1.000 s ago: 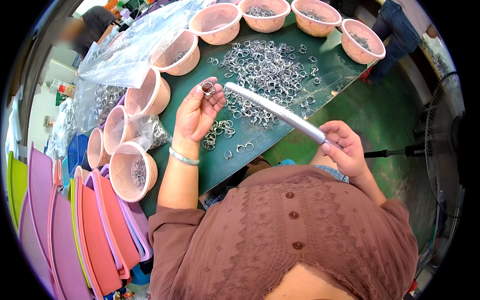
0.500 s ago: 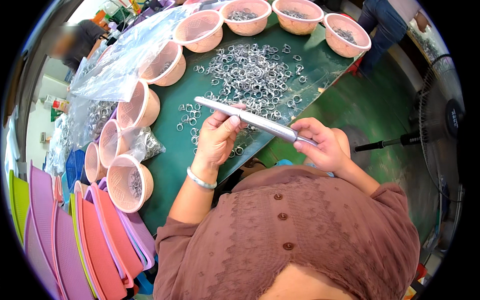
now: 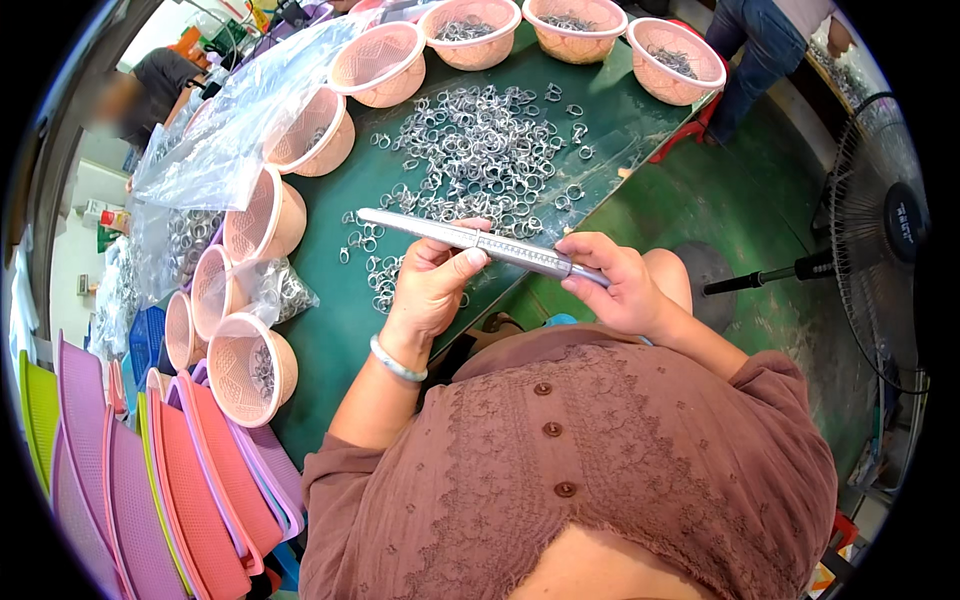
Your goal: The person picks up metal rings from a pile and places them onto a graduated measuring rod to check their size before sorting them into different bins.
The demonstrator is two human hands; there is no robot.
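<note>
A long silver ring mandrel with size markings along its side slants across in front of me, thin tip to the left. My right hand grips its handle end. Around the middle of the mandrel, the thumb and fingers of my left hand are closed. A thin band, seemingly a ring, circles the mandrel at those fingertips; its far side is hidden. Beyond my hands, a heap of silver rings spreads over the green tabletop, with several loose ones close to the mandrel tip.
Pink plastic baskets, several holding rings, line the table's far and left edges. A clear bag of rings lies among them. Stacked coloured trays stand lower left. A fan is at right. Other people stand far left and far right.
The mandrel has turned so its markings now show, and its tip sits lower and further left. Both hands keep their hold. The whole view has shifted slightly.
</note>
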